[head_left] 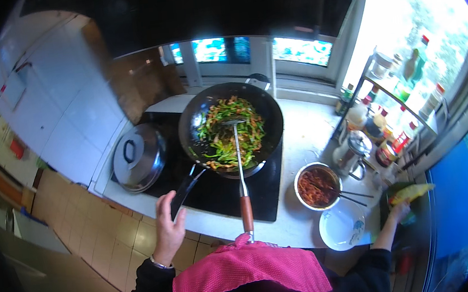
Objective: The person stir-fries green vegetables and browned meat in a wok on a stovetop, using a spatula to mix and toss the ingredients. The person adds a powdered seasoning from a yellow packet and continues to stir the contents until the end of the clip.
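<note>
At the lower left, my left hand (170,228) has its fingers and thumb on either side of the end of the wok's black handle (186,189); whether it grips is unclear. The dark wok (271,121) sits on the black cooktop (222,202), holding cut green vegetables with browned pieces (227,146). A metal spatula with a wooden grip (246,212) rests in the food, its handle towards me, with no hand on it. Far to the right, my right hand (401,211) holds a yellow packet (411,192) beyond the white plate (339,228).
Left of the wok lies a steel lid (140,157). On the right counter (304,126) stand a metal bowl of reddish food with chopsticks (317,185) and a steel pitcher (353,151). A rack of condiment bottles (383,114) is by the window. The range hood (212,13) hangs overhead.
</note>
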`<state>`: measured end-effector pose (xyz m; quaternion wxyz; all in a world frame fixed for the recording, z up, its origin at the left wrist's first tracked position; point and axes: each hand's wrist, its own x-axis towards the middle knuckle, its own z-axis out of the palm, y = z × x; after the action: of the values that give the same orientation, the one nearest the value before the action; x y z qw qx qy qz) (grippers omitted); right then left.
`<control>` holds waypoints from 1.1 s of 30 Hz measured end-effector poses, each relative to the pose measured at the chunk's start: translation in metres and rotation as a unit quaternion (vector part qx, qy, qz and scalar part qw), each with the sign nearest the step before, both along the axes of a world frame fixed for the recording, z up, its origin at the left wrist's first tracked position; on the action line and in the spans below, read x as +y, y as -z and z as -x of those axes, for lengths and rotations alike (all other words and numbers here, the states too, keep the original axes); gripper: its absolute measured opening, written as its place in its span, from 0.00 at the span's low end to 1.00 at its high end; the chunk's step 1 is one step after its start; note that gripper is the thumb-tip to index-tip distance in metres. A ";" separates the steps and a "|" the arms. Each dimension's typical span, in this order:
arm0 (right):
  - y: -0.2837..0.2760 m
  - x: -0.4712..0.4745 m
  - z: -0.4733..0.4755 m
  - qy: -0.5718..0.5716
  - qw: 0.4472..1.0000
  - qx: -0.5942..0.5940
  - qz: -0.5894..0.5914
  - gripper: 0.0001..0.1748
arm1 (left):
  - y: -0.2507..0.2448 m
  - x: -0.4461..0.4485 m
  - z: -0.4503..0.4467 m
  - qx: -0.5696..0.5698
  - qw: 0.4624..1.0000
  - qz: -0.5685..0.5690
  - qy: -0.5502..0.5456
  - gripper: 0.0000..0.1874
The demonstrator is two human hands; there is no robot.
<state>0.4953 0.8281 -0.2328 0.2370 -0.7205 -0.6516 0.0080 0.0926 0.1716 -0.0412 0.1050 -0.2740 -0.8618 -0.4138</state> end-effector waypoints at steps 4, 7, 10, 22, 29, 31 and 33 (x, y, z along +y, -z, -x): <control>-0.023 0.011 -0.030 0.000 0.944 0.228 -0.239 0.28 | -0.002 0.012 -0.012 -0.100 0.991 -0.017 0.086 0.24; -0.081 -0.003 -0.041 -0.073 0.911 0.249 -0.321 0.29 | 0.007 0.022 -0.015 -0.287 0.943 -0.066 0.156 0.23; -0.160 -0.042 -0.023 -0.172 0.904 0.198 -0.338 0.27 | 0.014 0.036 -0.014 -0.529 0.806 -0.118 0.237 0.28; -0.357 -0.251 0.250 -0.532 0.830 0.141 -0.093 0.13 | 0.021 0.041 0.012 -0.671 0.658 -0.190 0.283 0.27; -0.374 -0.282 0.348 -0.618 0.778 0.118 -0.014 0.15 | -0.018 -0.051 0.030 -0.690 0.642 -0.280 0.180 0.17; -0.374 -0.286 0.371 -0.679 0.725 0.120 -0.011 0.14 | -0.026 -0.067 0.029 -0.684 0.659 -0.256 0.180 0.16; -0.373 -0.290 0.389 -0.653 0.753 0.088 0.005 0.14 | -0.030 -0.078 0.029 -0.684 0.657 -0.254 0.189 0.16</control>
<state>0.1064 0.5378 0.1398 0.2265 -0.1177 -0.9397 0.2276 0.0635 0.0933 -0.0109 -0.5295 -0.0334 -0.4811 -0.6979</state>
